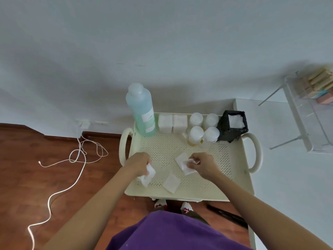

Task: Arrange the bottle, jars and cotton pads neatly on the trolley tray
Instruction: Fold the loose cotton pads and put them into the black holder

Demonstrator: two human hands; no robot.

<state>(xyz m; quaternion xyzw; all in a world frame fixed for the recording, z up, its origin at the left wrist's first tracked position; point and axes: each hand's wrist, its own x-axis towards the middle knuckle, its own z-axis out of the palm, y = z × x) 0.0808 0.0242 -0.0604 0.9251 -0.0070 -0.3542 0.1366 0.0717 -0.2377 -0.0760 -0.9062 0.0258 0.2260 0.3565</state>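
A cream perforated trolley tray (234, 177) stands in front of me. At its back left corner a tall bottle of pale green liquid (142, 112) is upright, with two white square jars (172, 123) beside it and several round lidded jars (203, 129) further right. My left hand (139, 162) is closed on white cotton pads (147, 175) near the tray's left edge. My right hand (202, 164) pinches another cotton pad (182, 162) mid-tray. One loose pad (171, 183) lies flat between the hands near the front edge.
A black holder (232, 127) with white pads inside sits at the tray's back right corner. A white cord (77, 159) trails over the wooden floor on the left. A white surface with a clear rack (306, 127) lies to the right.
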